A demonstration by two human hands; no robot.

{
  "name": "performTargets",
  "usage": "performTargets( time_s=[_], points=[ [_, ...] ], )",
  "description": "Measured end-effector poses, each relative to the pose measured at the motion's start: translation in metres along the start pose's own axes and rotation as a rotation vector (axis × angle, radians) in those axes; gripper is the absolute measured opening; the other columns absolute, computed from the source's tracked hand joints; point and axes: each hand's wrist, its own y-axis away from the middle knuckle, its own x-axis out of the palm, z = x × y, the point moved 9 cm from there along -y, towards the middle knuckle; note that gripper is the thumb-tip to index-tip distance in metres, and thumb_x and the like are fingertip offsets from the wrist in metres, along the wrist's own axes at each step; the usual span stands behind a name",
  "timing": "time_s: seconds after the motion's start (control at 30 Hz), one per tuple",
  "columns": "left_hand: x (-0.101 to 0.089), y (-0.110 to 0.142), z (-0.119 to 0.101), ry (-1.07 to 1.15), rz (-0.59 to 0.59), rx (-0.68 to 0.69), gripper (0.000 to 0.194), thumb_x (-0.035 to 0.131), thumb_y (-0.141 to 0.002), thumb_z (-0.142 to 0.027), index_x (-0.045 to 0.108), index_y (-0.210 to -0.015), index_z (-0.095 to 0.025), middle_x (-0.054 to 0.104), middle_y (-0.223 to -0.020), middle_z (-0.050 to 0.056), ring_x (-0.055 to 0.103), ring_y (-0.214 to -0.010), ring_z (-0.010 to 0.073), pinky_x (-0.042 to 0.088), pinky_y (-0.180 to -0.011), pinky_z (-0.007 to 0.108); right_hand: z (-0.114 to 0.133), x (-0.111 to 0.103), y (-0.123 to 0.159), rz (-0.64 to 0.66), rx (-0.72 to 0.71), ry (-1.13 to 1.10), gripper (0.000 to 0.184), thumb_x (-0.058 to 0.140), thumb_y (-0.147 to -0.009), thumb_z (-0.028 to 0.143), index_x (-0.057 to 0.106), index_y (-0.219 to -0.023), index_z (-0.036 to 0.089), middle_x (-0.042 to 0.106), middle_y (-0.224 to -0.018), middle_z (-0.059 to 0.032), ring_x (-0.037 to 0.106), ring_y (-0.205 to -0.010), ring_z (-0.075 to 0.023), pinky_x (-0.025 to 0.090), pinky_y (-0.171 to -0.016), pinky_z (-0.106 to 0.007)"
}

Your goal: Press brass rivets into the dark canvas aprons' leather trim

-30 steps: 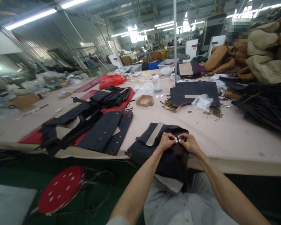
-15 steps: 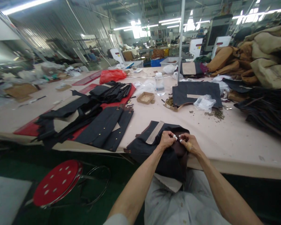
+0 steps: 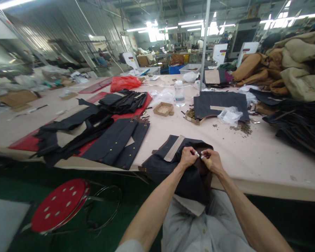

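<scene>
A dark navy garment piece (image 3: 170,164) with a tan strip lies at the near edge of the pink table (image 3: 265,154) and hangs over it toward me. My left hand (image 3: 188,157) and my right hand (image 3: 210,161) rest on top of it, close together. Both are closed in a pinch, fingertips meeting over the fabric. White tape covers some fingertips. What sits between the fingertips is too small to make out.
Dark garment pieces (image 3: 115,140) lie on red sheets to the left. Small boxes of metal studs (image 3: 162,109), a water bottle (image 3: 179,93), a plastic bag (image 3: 229,114) and loose studs (image 3: 241,127) sit mid-table. Fabric stacks (image 3: 299,122) fill the right. A red stool (image 3: 58,205) stands at lower left.
My hands have stayed pinched together on the garment, with only small finger movement. The view has shifted slightly.
</scene>
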Motion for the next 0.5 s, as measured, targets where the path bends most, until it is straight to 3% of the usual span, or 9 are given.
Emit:
performTargets(
  time_s=[0.17,0.27,0.37,0.5],
  points=[
    [-0.001,0.008,-0.006,-0.082,-0.033,0.004,0.006,0.07,-0.068,-0.019,0.07,-0.068,-0.013,0.069,-0.066,0.004,0.058,-0.06,0.0129,0.041,-0.059,0.024,0.027,0.007,0.007,-0.101,-0.092,0.341,0.017,0.061,-0.074,0.022,0.072,-0.087,0.023,0.073,-0.077,-0.0058,0.066,-0.067,-0.0214,0.05,-0.065,-0.031],
    [-0.001,0.013,-0.007,-0.111,-0.073,0.0,0.004,0.068,-0.068,-0.018,0.07,-0.069,-0.014,0.069,-0.067,0.005,0.061,-0.061,0.0145,0.043,-0.062,0.025,0.033,0.008,0.013,-0.131,-0.073,0.449,0.017,0.062,-0.074,0.02,0.073,-0.086,0.023,0.072,-0.075,-0.0079,0.067,-0.07,-0.0242,0.048,-0.067,-0.032],
    [-0.001,0.014,-0.003,-0.102,-0.088,-0.008,0.004,0.067,-0.068,-0.017,0.07,-0.07,-0.014,0.07,-0.068,0.005,0.062,-0.063,0.0147,0.043,-0.062,0.025,0.035,0.005,0.015,-0.16,-0.032,0.461,0.017,0.063,-0.073,0.021,0.073,-0.087,0.023,0.073,-0.077,-0.0093,0.068,-0.074,-0.027,0.049,-0.071,-0.035],
    [0.003,0.008,0.008,-0.023,0.002,-0.006,0.011,0.067,-0.07,-0.019,0.073,-0.077,-0.013,0.071,-0.07,0.005,0.061,-0.06,0.0131,0.043,-0.059,0.023,0.031,0.003,0.01,-0.152,0.002,0.283,0.015,0.063,-0.072,0.025,0.073,-0.083,0.021,0.075,-0.079,-0.0073,0.069,-0.071,-0.0241,0.054,-0.071,-0.034]
  ],
)
